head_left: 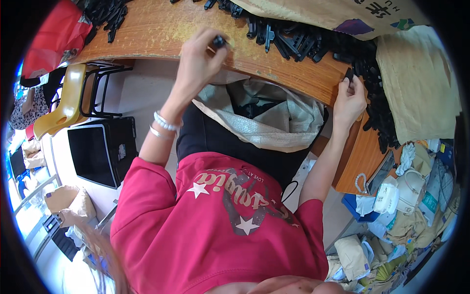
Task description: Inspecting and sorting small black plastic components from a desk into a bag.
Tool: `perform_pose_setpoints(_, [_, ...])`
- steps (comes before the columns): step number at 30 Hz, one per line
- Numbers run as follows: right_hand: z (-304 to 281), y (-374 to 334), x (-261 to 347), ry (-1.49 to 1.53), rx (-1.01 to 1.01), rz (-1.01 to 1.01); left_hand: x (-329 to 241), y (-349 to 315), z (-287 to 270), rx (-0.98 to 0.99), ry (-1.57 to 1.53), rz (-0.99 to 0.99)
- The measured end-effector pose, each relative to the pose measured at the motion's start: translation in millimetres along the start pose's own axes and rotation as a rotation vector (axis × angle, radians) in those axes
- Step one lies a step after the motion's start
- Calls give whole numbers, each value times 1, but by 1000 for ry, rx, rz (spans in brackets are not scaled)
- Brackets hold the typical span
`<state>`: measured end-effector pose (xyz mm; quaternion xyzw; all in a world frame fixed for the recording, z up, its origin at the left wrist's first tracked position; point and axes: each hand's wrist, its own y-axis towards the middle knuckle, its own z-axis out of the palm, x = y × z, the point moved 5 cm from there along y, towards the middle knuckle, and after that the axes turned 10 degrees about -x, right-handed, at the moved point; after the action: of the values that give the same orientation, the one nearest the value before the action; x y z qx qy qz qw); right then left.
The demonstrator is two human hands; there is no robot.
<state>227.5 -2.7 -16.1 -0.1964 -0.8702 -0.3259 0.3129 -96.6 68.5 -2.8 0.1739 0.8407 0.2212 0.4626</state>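
My left hand (198, 61), with white bracelets on its wrist, is closed round a small black plastic part (219, 41) over the worn wooden table (161, 32). To the right, my right hand (350, 104) pinches another small black piece (349, 74) between thumb and fingertips at the table's edge, beside a heap of black parts (374, 98). A pile of long black plastic pieces (298, 41) lies beyond my hands. On my lap a pale woven sack (245, 125) gapes open below the table edge, with dark things inside. What exactly the pieces are, I cannot tell.
Large brown paper bags (416, 83) stand at the right and far side of the table. More black parts (110, 17) and a red bag (51, 36) are at the far left. A yellow chair (68, 98) and a black box (103, 152) stand left. Bags and packets crowd the lower right.
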Motion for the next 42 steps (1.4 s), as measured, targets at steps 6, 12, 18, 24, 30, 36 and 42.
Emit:
perform_pose_setpoints(6, [13, -39, 65, 909, 334, 380, -34, -37, 49, 241, -996, -863])
perform_pose_setpoints(12, [6, -63, 79, 979, 409, 387, -41, -40, 76, 210, -1270, -1096])
perform_pose_setpoints(18, [11, -71, 81, 808, 334, 297, -55, -36, 62, 410, -968, -980])
perform_pose_setpoints(24, [9, -72, 80, 733, 263, 139, -80, -34, 47, 283, -331, -51])
perform_pose_setpoints(30, [8, -59, 84, 612, 378, -42, -80, -32, 44, 381, -247, 90])
perform_pose_setpoints(36, [17, -58, 69, 663, 484, 129, -68, -34, 46, 401, -445, -61])
perform_pose_setpoints(42, [14, 13, 36, -207, -92, -464, -3, -25, 11, 207, -624, -566])
